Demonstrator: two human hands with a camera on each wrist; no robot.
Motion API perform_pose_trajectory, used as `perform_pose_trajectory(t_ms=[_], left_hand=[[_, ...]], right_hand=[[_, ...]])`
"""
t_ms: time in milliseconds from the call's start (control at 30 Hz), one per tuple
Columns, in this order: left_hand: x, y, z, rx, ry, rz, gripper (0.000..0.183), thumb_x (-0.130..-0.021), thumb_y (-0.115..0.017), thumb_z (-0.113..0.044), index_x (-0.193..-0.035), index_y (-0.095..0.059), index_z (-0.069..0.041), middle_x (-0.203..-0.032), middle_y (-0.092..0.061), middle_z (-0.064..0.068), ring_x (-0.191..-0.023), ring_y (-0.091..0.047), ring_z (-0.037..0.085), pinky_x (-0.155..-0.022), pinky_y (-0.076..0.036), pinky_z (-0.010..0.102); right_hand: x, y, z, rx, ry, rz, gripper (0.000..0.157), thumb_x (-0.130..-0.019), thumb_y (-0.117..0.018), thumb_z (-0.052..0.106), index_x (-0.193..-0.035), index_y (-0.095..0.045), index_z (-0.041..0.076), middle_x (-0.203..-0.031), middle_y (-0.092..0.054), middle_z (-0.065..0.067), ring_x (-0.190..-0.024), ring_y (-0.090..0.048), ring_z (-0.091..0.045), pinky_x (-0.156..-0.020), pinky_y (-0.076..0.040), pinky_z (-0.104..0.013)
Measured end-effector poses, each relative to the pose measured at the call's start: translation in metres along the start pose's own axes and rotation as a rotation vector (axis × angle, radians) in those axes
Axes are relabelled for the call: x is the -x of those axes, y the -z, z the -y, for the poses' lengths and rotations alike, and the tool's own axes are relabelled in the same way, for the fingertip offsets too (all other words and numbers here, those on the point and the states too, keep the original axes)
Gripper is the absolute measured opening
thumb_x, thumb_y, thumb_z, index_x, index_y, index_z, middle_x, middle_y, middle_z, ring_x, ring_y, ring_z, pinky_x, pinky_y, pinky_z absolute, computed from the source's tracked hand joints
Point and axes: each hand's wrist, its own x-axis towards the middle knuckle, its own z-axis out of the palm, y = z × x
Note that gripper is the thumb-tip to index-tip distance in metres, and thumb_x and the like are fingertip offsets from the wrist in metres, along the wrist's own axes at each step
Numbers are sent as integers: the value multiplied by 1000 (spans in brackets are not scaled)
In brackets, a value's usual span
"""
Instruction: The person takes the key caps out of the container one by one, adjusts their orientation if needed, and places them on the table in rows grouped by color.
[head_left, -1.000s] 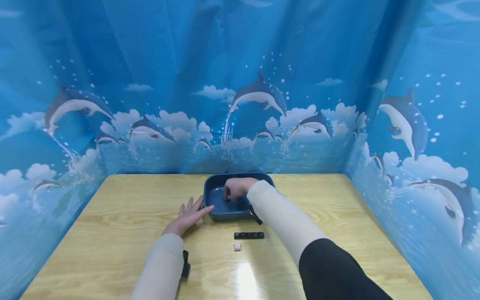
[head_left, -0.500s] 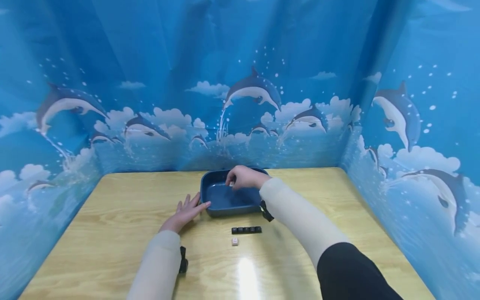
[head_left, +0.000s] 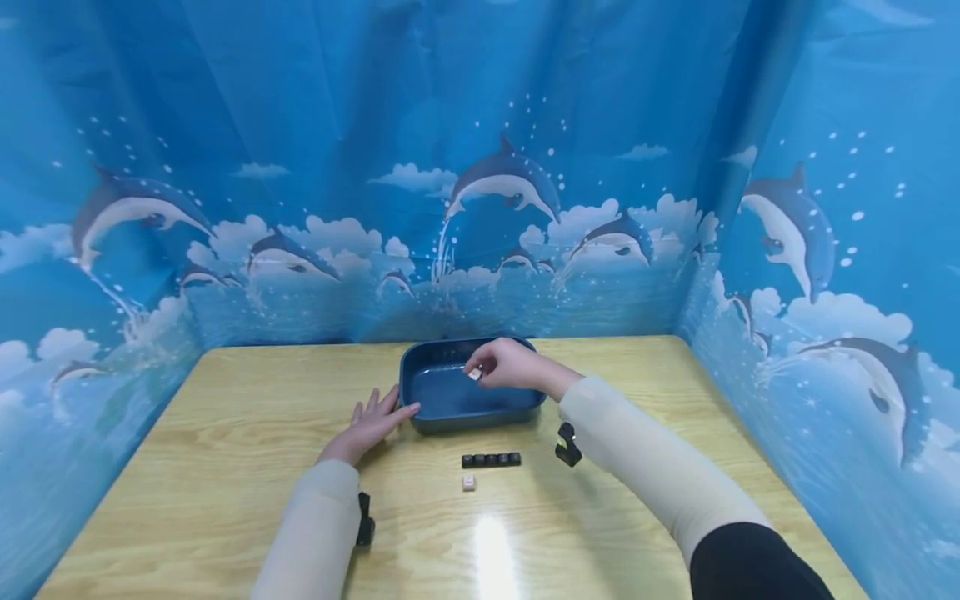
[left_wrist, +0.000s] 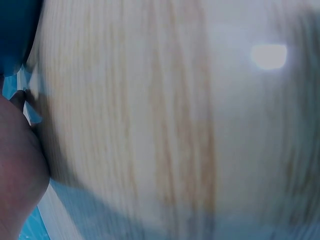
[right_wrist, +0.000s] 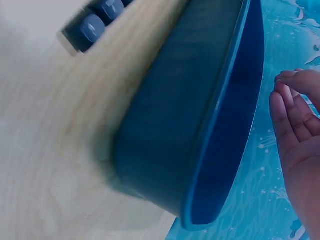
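In the head view my right hand pinches a small white keycap above the dark blue tray. The fingers and thumb of that hand meet at their tips in the right wrist view. My left hand rests at the tray's left side, fingers spread on the table and thumb touching the near left rim. In front of the tray lies a row of several black keycaps, side by side. A single white keycap sits just nearer than the row's left end.
The wooden table ends at the back against a blue curtain printed with dolphins, which also closes off both sides. Light glares off the tabletop near the front middle.
My right hand has risen from inside the tray with a white keycap and shifted right. The left hand stays at the tray's left side. The head view has tilted slightly.
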Motion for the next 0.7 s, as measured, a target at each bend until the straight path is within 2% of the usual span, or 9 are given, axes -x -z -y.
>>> perform_pose_trajectory(t_ms=[333,500,633,700], left_hand=[[1,1,3,-8,-29,4,98,-91,-45,-70,-157,-7,-10,-162,-3,17,-145,17,36,-111,18,55],[1,1,3,-9,-31,3,97,-91,-45,-70,-157,-6,-10,-161,-2,18,-145,17,36,-111,18,55],[1,1,2,-15,-29,-4,96,-92,-44,-68,-157,-6,-9,-161,-3,18,-145,16,36,-111,18,55],[1,0,2,-12,-27,-9,94,-93,-44,-66,-157,-6,-9,-161,-3,18,-145,16,36,-111,18,55]], right_hand=[[36,-16,-2,-155,75,-35,25,-90,-69,5,-115,-71,7,-105,-67,1,-88,-64,-13,-78,-55,-29],[51,-27,0,-268,101,-57,26,-88,-71,4,-114,-71,4,-104,-67,-3,-86,-66,-15,-77,-56,-30],[61,-37,4,-335,104,-68,27,-88,-71,4,-114,-70,0,-106,-68,-5,-86,-68,-19,-77,-57,-34],[66,-43,6,-333,84,-87,27,-87,-72,5,-113,-71,-1,-105,-69,-4,-86,-68,-19,-77,-57,-34]])
